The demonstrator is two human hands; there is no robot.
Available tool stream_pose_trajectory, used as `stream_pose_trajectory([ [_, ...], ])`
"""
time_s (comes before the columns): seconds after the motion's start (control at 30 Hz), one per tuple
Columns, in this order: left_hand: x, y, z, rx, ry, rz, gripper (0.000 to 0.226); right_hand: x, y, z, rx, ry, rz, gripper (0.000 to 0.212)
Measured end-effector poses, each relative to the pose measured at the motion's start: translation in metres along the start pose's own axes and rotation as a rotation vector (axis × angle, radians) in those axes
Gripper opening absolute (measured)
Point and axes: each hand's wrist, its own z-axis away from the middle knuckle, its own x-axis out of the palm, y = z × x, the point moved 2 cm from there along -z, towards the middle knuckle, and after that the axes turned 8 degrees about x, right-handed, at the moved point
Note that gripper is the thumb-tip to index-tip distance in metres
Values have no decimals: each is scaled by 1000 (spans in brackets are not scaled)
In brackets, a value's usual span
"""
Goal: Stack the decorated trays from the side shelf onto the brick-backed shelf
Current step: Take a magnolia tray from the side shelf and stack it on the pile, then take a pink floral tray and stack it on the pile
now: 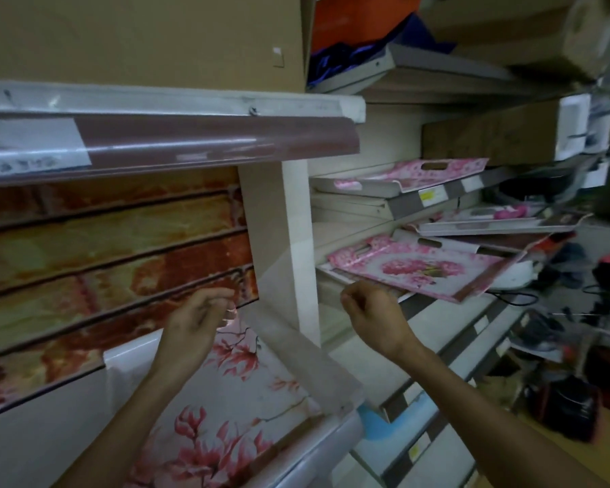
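A large tray printed with pink magnolia flowers point(233, 410) lies on the brick-backed shelf point(113, 255) at lower left. My left hand point(194, 325) hovers over its far end, fingers loosely curled, holding nothing. My right hand point(374, 315) hangs in the air in front of the side shelf, fingers loosely curled and empty, just below a pink flower tray point(419, 269) that juts out over the shelf edge. More pink trays point(412, 176) lie on the side shelf above, and another tray point(490, 223) lies behind.
A white upright post point(282, 241) separates the two shelf units. An overhanging shelf lip point(177, 142) sits above the brick panel. Cardboard boxes point(490, 139) fill upper shelves. Dark cluttered goods point(571, 346) cover the right side.
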Motion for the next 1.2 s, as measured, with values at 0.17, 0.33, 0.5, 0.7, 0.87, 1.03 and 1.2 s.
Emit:
stream_pose_trajectory([
  [0.17,43,41,-30,102,-102,29,17,-36,23,-3,44,71,-16,11],
  [0.33,90,79,-70,217,-177,22,14,-81,47,-25,61,127,43,11],
  [0.5,143,106,-116,302,-156,-14,14,-119,71,-51,23,141,94,13],
  [0.7,205,134,-170,537,-191,-283,17,-143,107,-73,34,113,120,14],
  [0.87,235,142,-200,601,-442,-535,27,-160,127,-83,71,61,63,15],
  [1.03,248,140,-210,653,-504,-610,20,-176,142,-91,77,53,21,14],
  [1.2,259,151,-215,731,-405,-579,19,-190,144,-111,125,38,-89,20],
])
